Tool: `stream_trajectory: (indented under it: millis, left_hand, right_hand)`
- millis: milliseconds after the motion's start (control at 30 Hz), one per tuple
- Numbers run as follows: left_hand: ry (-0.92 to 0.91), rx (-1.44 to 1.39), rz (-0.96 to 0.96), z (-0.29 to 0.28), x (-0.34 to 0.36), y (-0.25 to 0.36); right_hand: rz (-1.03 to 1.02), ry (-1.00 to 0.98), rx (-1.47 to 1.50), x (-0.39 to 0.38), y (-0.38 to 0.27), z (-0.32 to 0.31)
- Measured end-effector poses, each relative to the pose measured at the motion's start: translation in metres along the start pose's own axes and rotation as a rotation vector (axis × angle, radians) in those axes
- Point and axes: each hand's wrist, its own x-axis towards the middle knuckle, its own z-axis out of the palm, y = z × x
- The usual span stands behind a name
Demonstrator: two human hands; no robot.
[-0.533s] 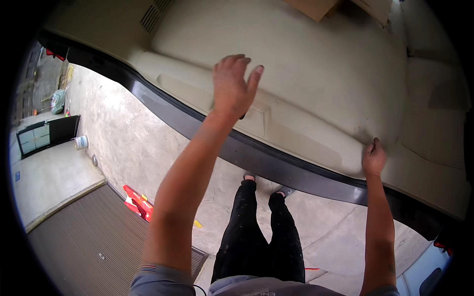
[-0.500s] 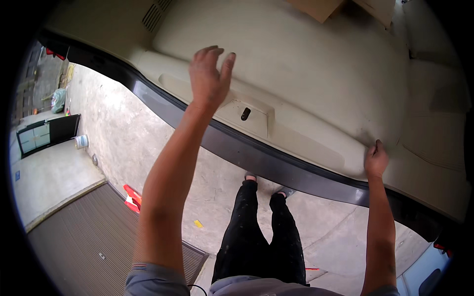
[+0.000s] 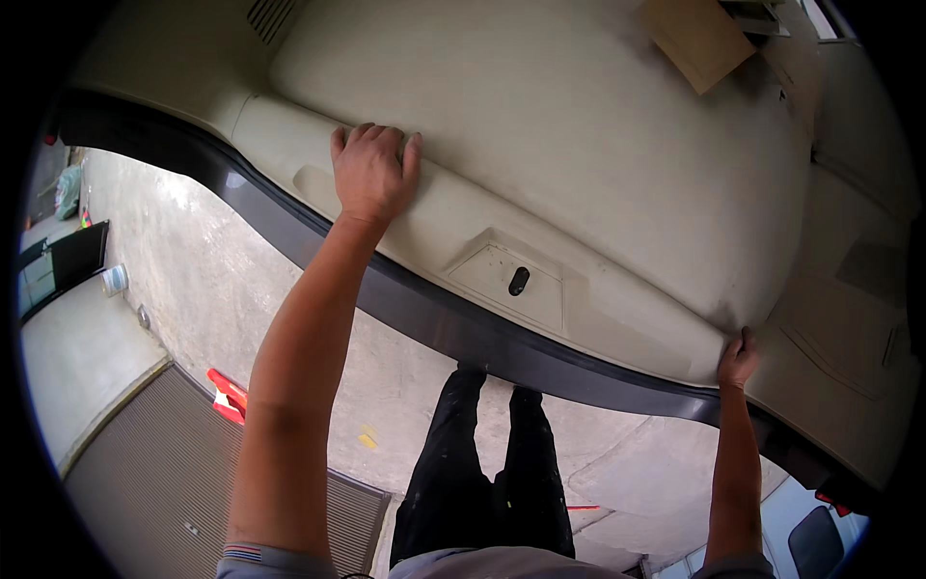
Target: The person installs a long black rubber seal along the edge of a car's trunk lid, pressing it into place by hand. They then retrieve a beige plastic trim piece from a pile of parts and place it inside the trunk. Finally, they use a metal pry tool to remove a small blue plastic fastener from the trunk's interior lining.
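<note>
A beige trunk sill trim runs across the vehicle's rear opening, with a recess and a dark oval slot near its middle. My left hand lies over its left part, fingers bent across the inner ridge and fingertips partly hidden. At the trim's right end, my right hand is closed round the corner, the thumb side uppermost. Part of that hand's grip is out of sight. Beyond the ridge spreads the beige cargo floor, with dark smudges near my right hand.
Brown cardboard lies at the far right of the cargo area. Along the near edge runs the grey bumper. On the concrete behind are a ribbed brown mat, a red object and a white bucket.
My left hand has come down from above the trim onto its ridge. The right hand stays at the right corner. The view has shifted, showing more of the cargo area.
</note>
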Motion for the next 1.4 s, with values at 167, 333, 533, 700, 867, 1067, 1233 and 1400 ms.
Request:
stream_trajectory:
  millis: [167,333,533,700,867,1067,1233,1400]
  left_hand:
    - [0.052,-0.045,-0.002,-0.006,-0.005,-0.006]
    - [-0.006,-0.081,-0.021,-0.009,-0.004,-0.002]
    - [-0.029,-0.048,-0.019,-0.013,-0.004,-0.002]
    - [-0.140,-0.019,-0.040,-0.019,-0.004,0.002]
    - [-0.151,0.024,-0.023,-0.024,0.005,0.007]
    - [-0.137,0.008,-0.021,-0.018,-0.001,0.003]
    - [-0.144,0.018,-0.011,-0.021,0.005,0.005]
    - [-0.093,-0.001,0.006,-0.019,0.000,0.004]
  right_hand:
    - [0.065,0.149,0.219,-0.002,-0.116,-0.015]
    - [-0.190,0.212,-0.052,-0.021,-0.241,0.032]
    - [-0.180,-0.017,0.018,-0.017,-0.245,0.028]
    - [-0.174,-0.073,0.019,-0.016,-0.248,0.018]
    - [-0.172,-0.063,0.020,-0.016,-0.246,0.019]
    - [-0.190,-0.037,0.041,-0.006,-0.251,0.017]
    - [-0.144,-0.053,0.024,-0.015,-0.247,0.020]
    - [-0.158,-0.015,0.023,-0.021,-0.245,0.024]
